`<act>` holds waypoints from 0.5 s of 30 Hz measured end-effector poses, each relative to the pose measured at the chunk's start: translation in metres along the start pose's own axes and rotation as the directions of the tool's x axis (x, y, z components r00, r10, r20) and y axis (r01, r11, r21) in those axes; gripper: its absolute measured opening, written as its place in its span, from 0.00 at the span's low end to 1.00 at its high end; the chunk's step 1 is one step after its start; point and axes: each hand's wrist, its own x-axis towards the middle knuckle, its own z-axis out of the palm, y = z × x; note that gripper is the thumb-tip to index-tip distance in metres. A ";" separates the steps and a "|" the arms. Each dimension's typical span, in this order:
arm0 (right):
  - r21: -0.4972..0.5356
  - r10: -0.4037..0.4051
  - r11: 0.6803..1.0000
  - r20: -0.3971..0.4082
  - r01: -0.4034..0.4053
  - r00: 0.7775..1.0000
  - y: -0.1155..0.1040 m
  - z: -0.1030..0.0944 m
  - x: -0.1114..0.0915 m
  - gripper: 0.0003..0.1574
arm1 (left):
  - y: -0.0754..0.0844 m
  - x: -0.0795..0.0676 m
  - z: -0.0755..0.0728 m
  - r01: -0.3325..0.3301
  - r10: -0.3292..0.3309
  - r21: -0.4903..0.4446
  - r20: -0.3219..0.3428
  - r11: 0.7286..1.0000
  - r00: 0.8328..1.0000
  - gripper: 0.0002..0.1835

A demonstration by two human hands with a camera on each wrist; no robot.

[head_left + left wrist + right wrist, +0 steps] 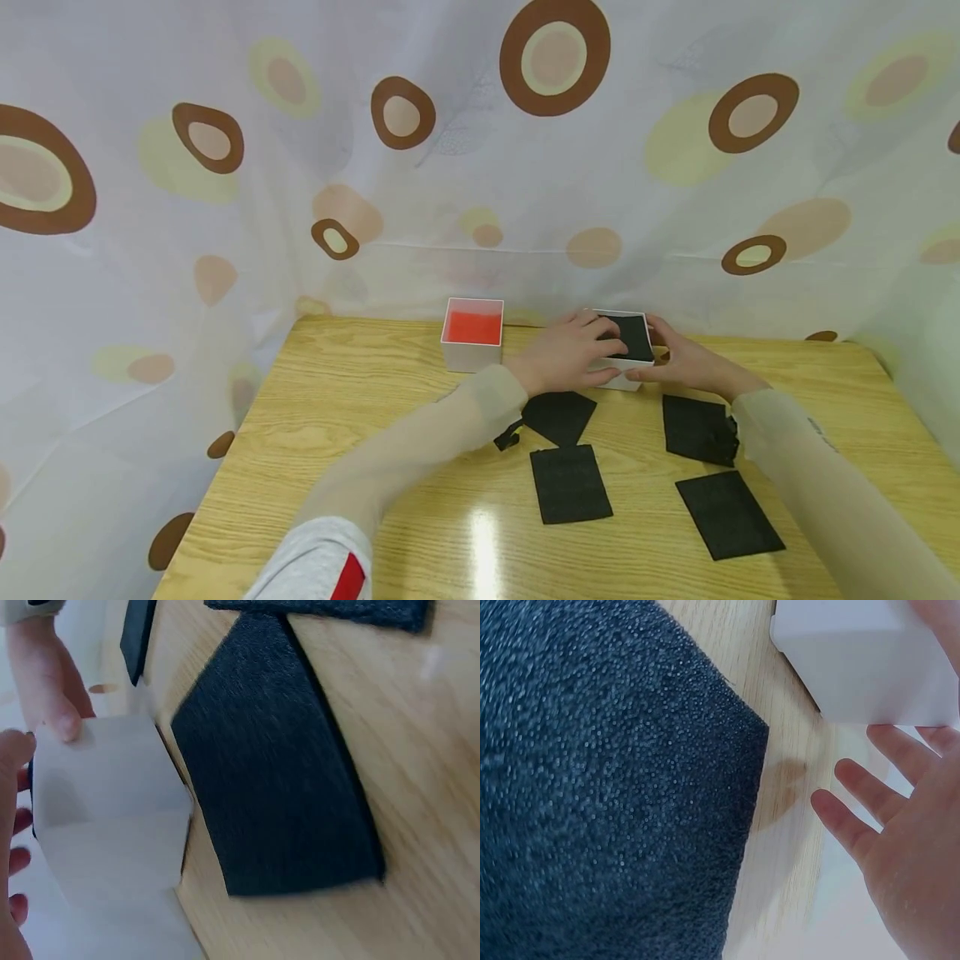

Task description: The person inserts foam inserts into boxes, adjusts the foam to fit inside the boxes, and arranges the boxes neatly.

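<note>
A small white box (621,382) stands near the table's back edge, with a black foam-like sheet (637,335) at its open top. My left hand (562,354) reaches over the box's left side, fingertips pressing on the black sheet and thumb at the front wall. On the opposite side, my right hand (688,363) holds the box, thumb on its front and fingers round the right side. In the right wrist view, some of the right hand's fingers (870,791) spread beside the box wall. The box's inside is hidden under the black sheet.
Another white box (471,358) with a red piece (475,328) inside stands to the left. Black sheets (572,485) (558,417) (701,429) (729,515) lie on the wooden table (360,400). A small black item (508,437) lies by the left forearm. A patterned curtain (480,167) hangs behind.
</note>
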 end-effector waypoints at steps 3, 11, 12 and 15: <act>-0.012 0.009 1.000 0.005 -0.009 1.000 0.002 0.000 0.001 0.73 | 0.002 0.002 0.004 -0.018 0.018 0.019 -0.006 1.000 1.000 0.22; 0.011 -0.024 1.000 0.004 0.024 1.000 0.002 0.001 0.001 0.71 | 0.000 0.002 0.013 0.010 -0.010 -0.017 0.010 1.000 1.000 0.23; 0.016 -0.031 0.999 0.003 0.031 1.000 0.002 0.001 0.001 0.70 | 0.000 0.002 0.013 0.012 -0.012 -0.026 0.015 1.000 1.000 0.23; 0.035 -0.047 0.998 -0.001 0.047 0.999 0.002 0.001 0.001 0.68 | 0.000 0.004 0.014 0.020 -0.019 -0.038 0.025 0.999 1.000 0.23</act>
